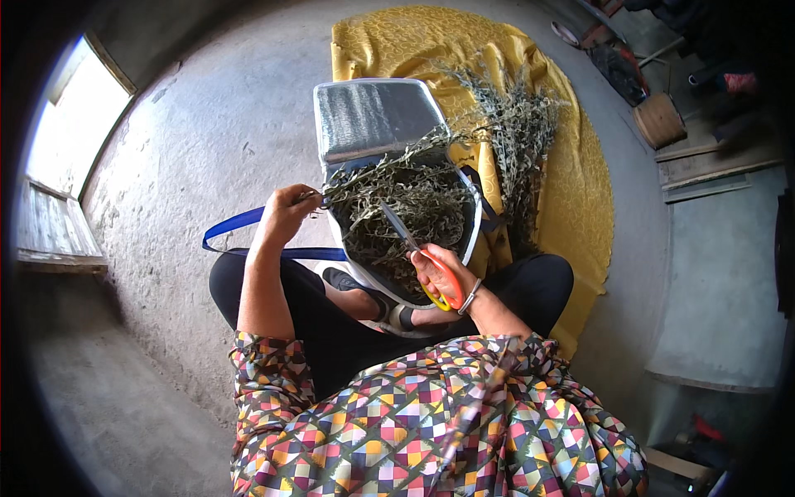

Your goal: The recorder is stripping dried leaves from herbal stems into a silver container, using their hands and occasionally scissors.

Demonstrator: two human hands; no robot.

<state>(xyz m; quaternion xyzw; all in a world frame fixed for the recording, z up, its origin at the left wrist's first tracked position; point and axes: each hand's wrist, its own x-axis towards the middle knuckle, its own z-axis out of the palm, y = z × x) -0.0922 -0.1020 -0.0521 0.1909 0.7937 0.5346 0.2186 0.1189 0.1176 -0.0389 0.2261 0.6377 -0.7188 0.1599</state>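
Note:
My left hand (287,211) pinches the stem end of a dried leafy sprig (397,163), which stretches right across the bag's opening. In my right hand (442,273) are scissors (452,281) with orange and yellow handles. Their blades point up and left over the bag, and whether they are parted is hard to tell. Between my feet and the cloth stands an insulated bag (379,118), its silver-lined lid folded back. Loose dried stalks and leaves (413,214) fill much of it. Right of the bag lies a bundle of dried plants (523,133).
A yellow patterned cloth (574,205) spreads on the concrete floor (186,143) under the bundle. The bag's blue strap (233,227) loops out to the left. At upper right stand a brown cylindrical container (659,121) and wooden boards (714,164). A bright doorway (71,118) is at left.

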